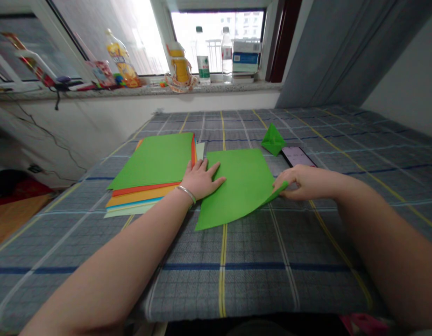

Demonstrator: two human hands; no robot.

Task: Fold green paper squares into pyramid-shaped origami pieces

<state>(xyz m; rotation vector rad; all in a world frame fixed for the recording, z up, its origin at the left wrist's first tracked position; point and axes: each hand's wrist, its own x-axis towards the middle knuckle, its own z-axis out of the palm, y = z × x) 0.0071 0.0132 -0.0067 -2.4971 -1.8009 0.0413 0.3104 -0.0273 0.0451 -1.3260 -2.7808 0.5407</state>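
Note:
A single sheet of green paper (240, 182) lies on the plaid cloth in front of me. My left hand (202, 178), a silver bangle at its wrist, rests flat with fingers spread across the sheet's left edge. At the right, my right hand (289, 183) pinches the near corner of the sheet, which curls up off the cloth. Left of the sheet is a stack of coloured paper (152, 161), green on top with red, orange, blue and pale sheets showing below. Beyond my right hand stands a folded green paper shape (272, 139).
A phone (297, 157) lies just past my right hand, its screen lit. The plaid cloth (251, 275) covers the whole surface. Along the windowsill (149, 93) stand clear bottles (203, 56), a yellow bottle (123, 60), a yellow cup (180, 65) and boxes (245, 58). A grey curtain (328, 51) hangs at right.

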